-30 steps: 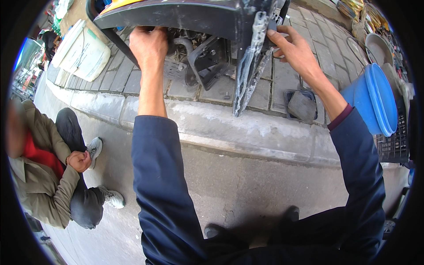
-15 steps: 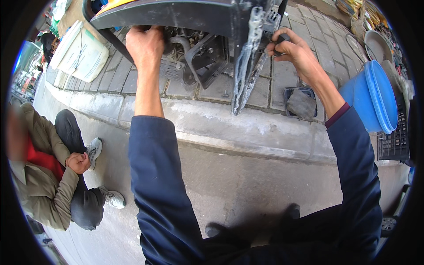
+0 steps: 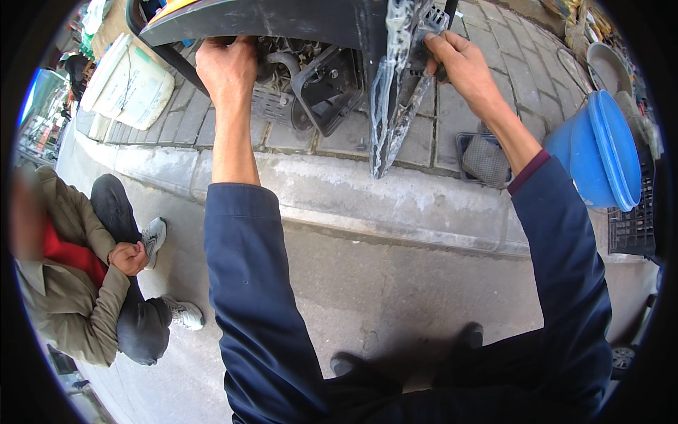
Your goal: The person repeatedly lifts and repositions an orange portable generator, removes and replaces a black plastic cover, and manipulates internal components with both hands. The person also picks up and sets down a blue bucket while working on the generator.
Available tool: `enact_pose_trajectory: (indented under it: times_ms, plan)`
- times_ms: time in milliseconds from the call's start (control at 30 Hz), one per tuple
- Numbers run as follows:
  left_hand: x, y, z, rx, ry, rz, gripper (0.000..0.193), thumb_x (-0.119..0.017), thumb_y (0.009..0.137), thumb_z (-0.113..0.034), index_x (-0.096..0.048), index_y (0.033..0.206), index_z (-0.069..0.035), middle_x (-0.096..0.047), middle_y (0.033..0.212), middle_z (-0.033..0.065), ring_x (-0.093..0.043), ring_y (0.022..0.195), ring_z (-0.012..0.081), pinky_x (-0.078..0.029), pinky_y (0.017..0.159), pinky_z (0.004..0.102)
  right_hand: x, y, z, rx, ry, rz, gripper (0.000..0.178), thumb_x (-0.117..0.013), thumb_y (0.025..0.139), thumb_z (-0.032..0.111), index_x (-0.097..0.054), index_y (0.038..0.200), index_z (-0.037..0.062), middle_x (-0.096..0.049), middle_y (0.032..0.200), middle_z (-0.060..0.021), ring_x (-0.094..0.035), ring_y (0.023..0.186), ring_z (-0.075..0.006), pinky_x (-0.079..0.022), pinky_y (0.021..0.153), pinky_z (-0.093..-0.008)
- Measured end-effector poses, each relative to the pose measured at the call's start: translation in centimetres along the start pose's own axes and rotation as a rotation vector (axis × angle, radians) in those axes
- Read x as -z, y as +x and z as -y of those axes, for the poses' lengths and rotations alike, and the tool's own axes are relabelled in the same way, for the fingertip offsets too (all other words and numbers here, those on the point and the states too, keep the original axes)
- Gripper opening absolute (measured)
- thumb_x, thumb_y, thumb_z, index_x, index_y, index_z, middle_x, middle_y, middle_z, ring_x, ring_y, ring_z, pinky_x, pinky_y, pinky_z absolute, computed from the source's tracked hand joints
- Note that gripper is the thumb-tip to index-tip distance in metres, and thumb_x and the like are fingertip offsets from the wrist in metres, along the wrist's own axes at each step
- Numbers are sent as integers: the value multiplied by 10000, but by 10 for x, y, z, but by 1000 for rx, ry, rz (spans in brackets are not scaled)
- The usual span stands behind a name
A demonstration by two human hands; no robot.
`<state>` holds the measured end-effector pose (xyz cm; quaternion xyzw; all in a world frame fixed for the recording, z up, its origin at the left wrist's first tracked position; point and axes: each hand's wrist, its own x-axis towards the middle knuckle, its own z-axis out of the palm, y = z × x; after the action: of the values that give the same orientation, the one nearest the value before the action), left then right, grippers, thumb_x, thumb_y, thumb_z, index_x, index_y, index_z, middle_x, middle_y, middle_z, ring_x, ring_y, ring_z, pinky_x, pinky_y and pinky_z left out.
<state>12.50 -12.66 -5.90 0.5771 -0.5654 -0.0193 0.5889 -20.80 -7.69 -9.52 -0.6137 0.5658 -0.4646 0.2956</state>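
Note:
My left hand is curled under the lower edge of the machine's black panel; its fingertips and whatever they grip are hidden. To its right, under the panel, sit a bent pipe and an open black box-shaped housing, tilted. My right hand is closed on a small dark part, mostly covered by the fingers. It is beside a slotted metal plate at the machine's right side. A black upright with whitish smears or torn film on it comes down between my hands.
On the paving lies a black tray with a mesh pad. A blue bucket and a black crate stand right, a white bucket left. The kerb runs across. A person sits or squats at left.
My right hand has moved up and slightly left, closer to the slotted plate. The left hand has shifted slightly left and stays under the panel.

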Motion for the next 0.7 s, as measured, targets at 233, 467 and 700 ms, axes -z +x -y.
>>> enact_pose_trajectory:
  times_ms: [233, 467, 700]
  plan:
    - [22, -17, -25, -72, 161, 107, 448, -739, 916, -362, -728, 1055, 64, -755, 944, 237, -725, 932, 398, -534, 881, 427, -18, -2, -11, 213, -94, -181, 390, -571, 1022, 338, -575, 791, 24, -555, 663, -21, -500, 640, -107, -431, 616, -327]
    - [29, -49, -63, -81, 169, 235, 339, -711, 878, -231, -714, 973, 95, -744, 850, 235, -734, 821, 317, -534, 804, 388, -19, -8, -9, 147, -89, -176, 378, -525, 964, 358, -696, 1051, 32, -709, 983, -287, -672, 960, -474, -526, 872, -498]
    - [11, -65, -73, -331, 107, 349, 358, -764, 925, -205, -669, 1170, 38, -727, 1126, 159, -655, 1017, 226, -494, 936, 355, -19, -12, -6, 175, -81, -206, 372, -538, 977, 367, -648, 959, 12, -687, 857, -252, -656, 858, -452, -510, 800, -505]
